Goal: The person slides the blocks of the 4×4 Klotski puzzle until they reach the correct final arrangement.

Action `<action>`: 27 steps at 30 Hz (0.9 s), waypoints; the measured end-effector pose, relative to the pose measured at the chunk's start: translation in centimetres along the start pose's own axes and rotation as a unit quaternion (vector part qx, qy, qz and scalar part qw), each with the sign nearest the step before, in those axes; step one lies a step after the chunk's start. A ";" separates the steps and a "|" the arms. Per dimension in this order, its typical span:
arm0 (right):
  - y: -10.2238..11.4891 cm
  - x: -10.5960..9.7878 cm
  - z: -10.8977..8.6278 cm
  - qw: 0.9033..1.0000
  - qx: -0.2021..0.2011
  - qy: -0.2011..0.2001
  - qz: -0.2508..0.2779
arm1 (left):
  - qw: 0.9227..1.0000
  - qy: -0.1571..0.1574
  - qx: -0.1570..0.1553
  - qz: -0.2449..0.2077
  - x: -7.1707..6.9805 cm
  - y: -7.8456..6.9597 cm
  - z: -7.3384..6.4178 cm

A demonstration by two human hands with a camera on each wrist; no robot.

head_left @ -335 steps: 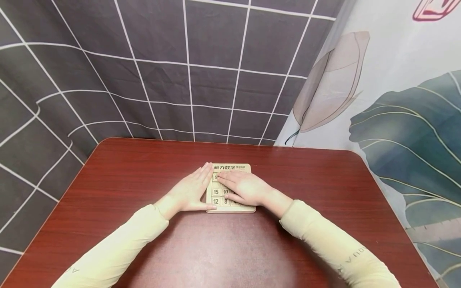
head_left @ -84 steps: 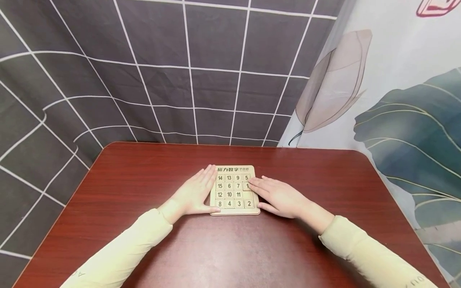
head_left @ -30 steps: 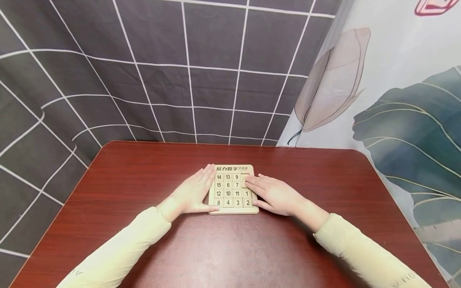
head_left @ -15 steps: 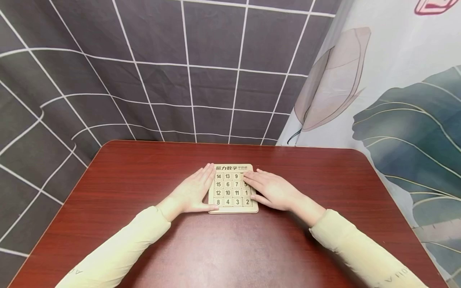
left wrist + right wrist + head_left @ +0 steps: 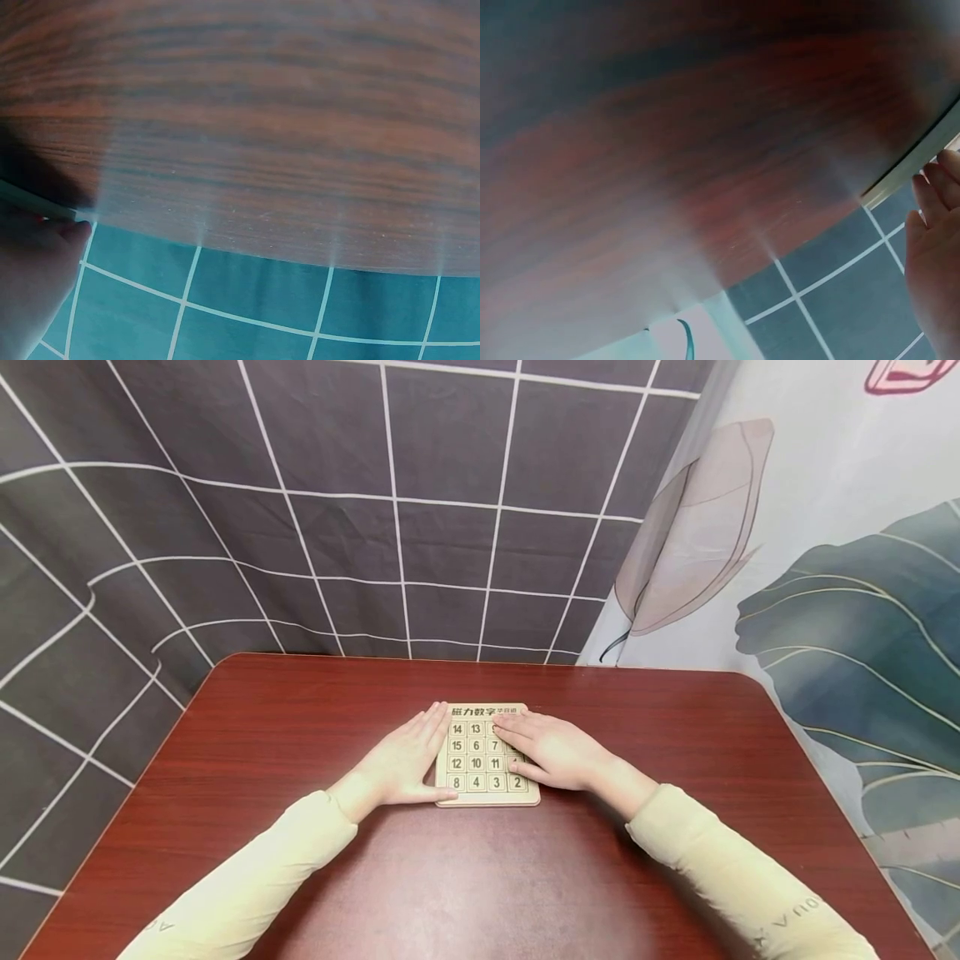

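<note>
A pale wooden sliding number puzzle [image 5: 476, 797] lies flat on the table, its title strip at the far side. Along its left edge my left hand [image 5: 401, 758] rests with straight fingers, the thumb on the near left corner. My right hand [image 5: 558, 752] reaches over the right side, its extended fingertips touching tiles near the 9 at the top. It hides the upper right tiles and partly covers the 1. In the wrist views, the left hand [image 5: 34, 281] and right hand [image 5: 939, 240] show beside the board's edge.
The dark red wooden table [image 5: 300, 702] extends on all sides of the puzzle. Behind it hangs a dark grey curtain [image 5: 450, 543] with white grid lines. A light curtain with leaf prints [image 5: 847, 610] hangs at the right.
The 1 tile slid one row toward me, then the 5 slid down after it. My right hand has since moved left across the board; my left hand keeps its place.
</note>
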State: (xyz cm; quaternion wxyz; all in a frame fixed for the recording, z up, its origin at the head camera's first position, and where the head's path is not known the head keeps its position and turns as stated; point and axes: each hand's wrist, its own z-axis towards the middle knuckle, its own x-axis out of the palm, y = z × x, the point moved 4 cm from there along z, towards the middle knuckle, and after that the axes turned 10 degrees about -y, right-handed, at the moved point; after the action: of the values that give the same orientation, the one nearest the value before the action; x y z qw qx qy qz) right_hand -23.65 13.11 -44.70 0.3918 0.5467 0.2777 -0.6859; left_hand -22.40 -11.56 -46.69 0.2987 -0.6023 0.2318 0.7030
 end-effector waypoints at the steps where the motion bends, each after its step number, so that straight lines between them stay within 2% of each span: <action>1: 0.0 -0.1 -0.1 1.000 0.001 0.000 0.002 | 1.000 0.001 0.000 0.001 0.0 0.0 0.0; 9: -0.5 -0.8 -1.5 1.000 0.015 0.005 -0.002 | 1.000 0.011 -0.002 0.011 0.0 -0.1 0.1; 16: -1.0 -0.8 -2.3 1.000 0.019 -0.009 -0.005 | 1.000 0.009 -0.001 0.014 -0.1 -0.1 0.0; 20: -0.9 -0.5 -1.7 1.000 0.013 -0.015 -0.005 | 1.000 0.007 -0.004 0.014 -0.1 0.0 -0.1; 27: 0.1 -0.1 0.5 1.000 0.006 -0.005 0.004 | 1.000 0.008 -0.009 0.004 -0.3 -0.2 0.0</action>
State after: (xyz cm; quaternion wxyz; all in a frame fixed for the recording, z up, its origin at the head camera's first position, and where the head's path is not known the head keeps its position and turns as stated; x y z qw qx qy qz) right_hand -23.76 12.68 -44.52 0.3928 0.5469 0.2698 -0.6884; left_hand -22.27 -11.48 -46.43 0.2888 -0.6097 0.2296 0.7016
